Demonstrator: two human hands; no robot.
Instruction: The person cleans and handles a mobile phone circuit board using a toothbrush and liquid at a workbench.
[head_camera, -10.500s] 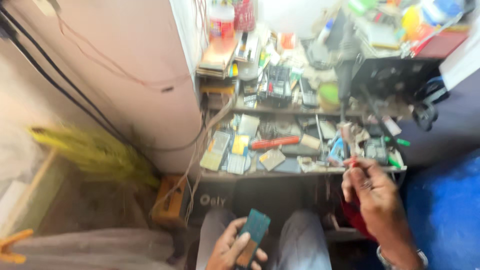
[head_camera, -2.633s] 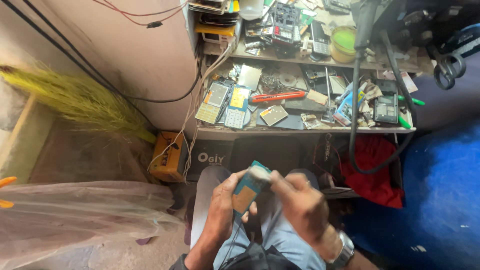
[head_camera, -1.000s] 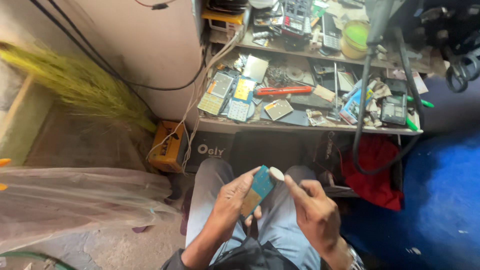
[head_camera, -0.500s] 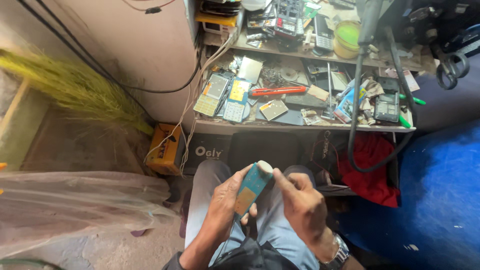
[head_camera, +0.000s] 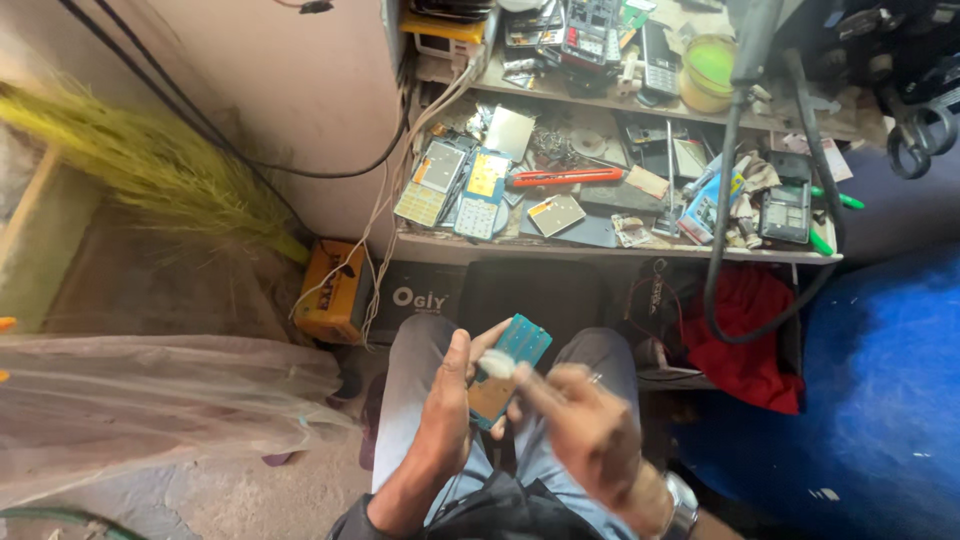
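L hand (head_camera: 445, 405) is wrapped around a teal circuit board (head_camera: 508, 368), thumb along its near long edge, fingers behind; board is tilted, upper end pointing toward the bench, held over the person's lap between the knees. R hand (head_camera: 585, 432) is motion-blurred, fingers pinched on a small white wad (head_camera: 496, 364) (cloth or cotton, can't tell which) that's pressed against the board's face approx. mid-length. A watch (head_camera: 682, 505) sits on the R wrist.

Ahead, the bench (head_camera: 600, 252) is a cluttered shelf. At its L front corner lie two phone boards w/ keypads & screens (head_camera: 455, 180). An orange-red utility knife (head_camera: 567, 177) lies mid-bench, parallel to the front edge. Toward the R front corner: a small dark phone (head_camera: 785, 210) and green-handled tools (head_camera: 830, 215). A green round tub (head_camera: 708, 70) stands on the upper shelf at the back. Thick black cable (head_camera: 722, 200) hangs down past the R front edge. Under the bench: orange box (head_camera: 333, 290) at L, red cloth (head_camera: 745, 335) at R. Straw broom (head_camera: 150, 170) leans at the wall, far L.
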